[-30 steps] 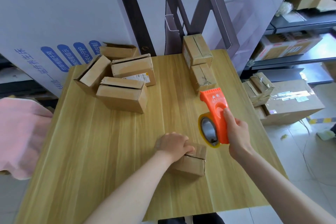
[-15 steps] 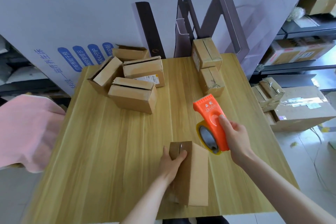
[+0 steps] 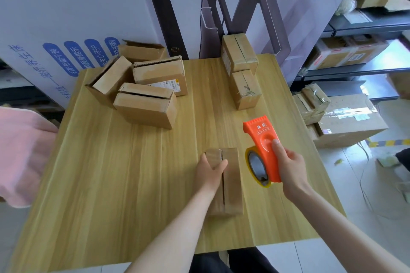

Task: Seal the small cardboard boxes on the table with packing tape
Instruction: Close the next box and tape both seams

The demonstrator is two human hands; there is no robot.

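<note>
Plainly the sealing job is only partly done. At the lower centre of the frame a long narrow cardboard box [image 3: 231, 182] lies flat on the wooden table [image 3: 111, 184], its length running away from the person and its centre seam facing up; no tape can be made out along that seam, so this looks like the box now in work. The left hand [image 3: 209, 169] grips the box's far end, fingers curled over the left edge and the thumb lying across the top near the seam, steadying it. The right hand [image 3: 290, 168] is wrapped round an orange tape dispenser [image 3: 264, 146], thumb pressed on its flat face, with the roll of packing tape [image 3: 255, 167] hanging at the dispenser's lower end just right of the box and not touching it; whether the roll rests on the table cannot be told. Toward the upper right of the table two small taped boxes [image 3: 245, 88] stand one behind the other, glossy strips showing over their seams, so they count as finished. In the upper left sits a cluster of four unsealed boxes [image 3: 146, 106], flaps gaping or merely folded shut, with no tape visible. By that reckoning two are sealed, one is ready for its first strip, and four are waiting. Off the table, at the right edge of the frame, larger taped cartons [image 3: 350, 117] sit on the floor.
</note>
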